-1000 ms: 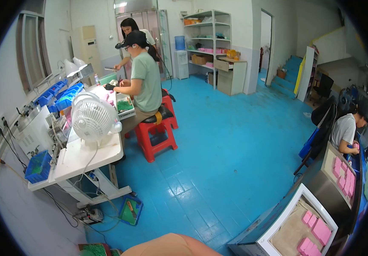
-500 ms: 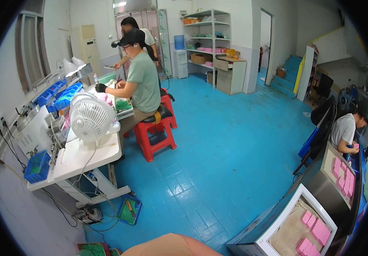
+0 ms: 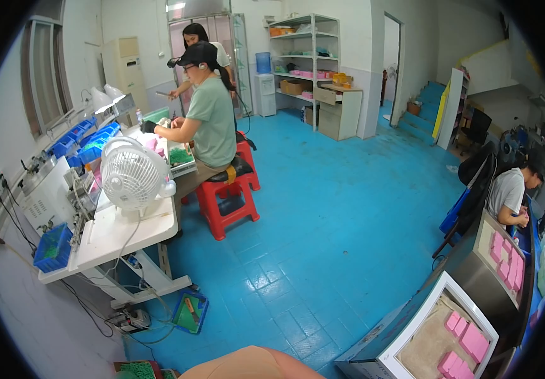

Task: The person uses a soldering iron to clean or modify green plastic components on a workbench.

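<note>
Head view gives neither the wearer's left hand nor right hand anywhere in the frame, so whether the fingers stand apart, together or clamped on something is not shown, and I can't say; a rounded peach-coloured shape fills the bottom centre, too cropped to identify; nearest to it, in the lower right, pink blocks lie on the brown surface of a white-framed case, with no hand on them; just above, further pink pieces lie on a beige panel; as for progress, these pieces look set out, but whether they are finished or waiting cannot be judged, and no step by the wearer is visible; at the right edge a seated co-worker in a light shirt brings both hands together, the thing between them too small to make out; in the upper left, a co-worker in a green shirt has a black-gloved hand over the white table, beside a tray of green bits, so work there appears under way, with what is left unclear.
</note>
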`<state>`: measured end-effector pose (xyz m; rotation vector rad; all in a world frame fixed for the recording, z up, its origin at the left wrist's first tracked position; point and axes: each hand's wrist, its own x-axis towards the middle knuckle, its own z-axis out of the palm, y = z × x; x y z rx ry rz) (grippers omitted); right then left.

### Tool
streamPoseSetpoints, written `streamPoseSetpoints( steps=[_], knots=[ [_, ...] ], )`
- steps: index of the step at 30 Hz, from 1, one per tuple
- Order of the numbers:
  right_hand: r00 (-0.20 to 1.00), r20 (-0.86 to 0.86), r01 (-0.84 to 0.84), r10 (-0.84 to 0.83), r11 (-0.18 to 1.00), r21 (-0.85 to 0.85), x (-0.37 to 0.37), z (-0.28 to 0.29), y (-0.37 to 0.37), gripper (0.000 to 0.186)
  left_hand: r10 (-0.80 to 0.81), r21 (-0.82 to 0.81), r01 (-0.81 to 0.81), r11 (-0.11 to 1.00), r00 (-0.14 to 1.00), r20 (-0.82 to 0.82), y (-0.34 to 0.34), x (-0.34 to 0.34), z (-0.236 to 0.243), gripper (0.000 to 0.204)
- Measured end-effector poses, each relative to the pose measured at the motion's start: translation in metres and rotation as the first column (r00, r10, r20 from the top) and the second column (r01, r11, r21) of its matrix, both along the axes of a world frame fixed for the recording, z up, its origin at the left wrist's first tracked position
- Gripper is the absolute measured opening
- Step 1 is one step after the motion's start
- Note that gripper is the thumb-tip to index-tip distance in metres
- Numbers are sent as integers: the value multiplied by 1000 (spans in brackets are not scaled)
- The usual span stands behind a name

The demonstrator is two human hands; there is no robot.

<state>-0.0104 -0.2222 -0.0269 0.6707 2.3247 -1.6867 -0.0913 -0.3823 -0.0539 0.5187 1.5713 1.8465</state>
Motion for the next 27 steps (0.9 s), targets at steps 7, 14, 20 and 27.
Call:
streamPoseSetpoints(
  steps=[7, 14, 20, 27],
  knots=[
    [1000, -9, 3, -3, 1000, -3, 3, -1, -4, 18, 69, 36, -64, 997, 987, -148, 6, 0, -13, 21],
    [999, -35, -2, 2, 1000, -13, 4, -2, -2, 18, 46, 28, -43, 999, 990, -130, 5, 2, -9, 24],
    [999, -41, 0, 0, 1000, -12, 1, -3, -2, 21, 51, -28, -56, 998, 986, -159, 9, 3, -16, 27],
    [998, -58, 17, -19, 999, -38, 1, -3, -2, 28, 34, 68, -23, 997, 988, -154, 11, 1, -23, 24]
  ],
)
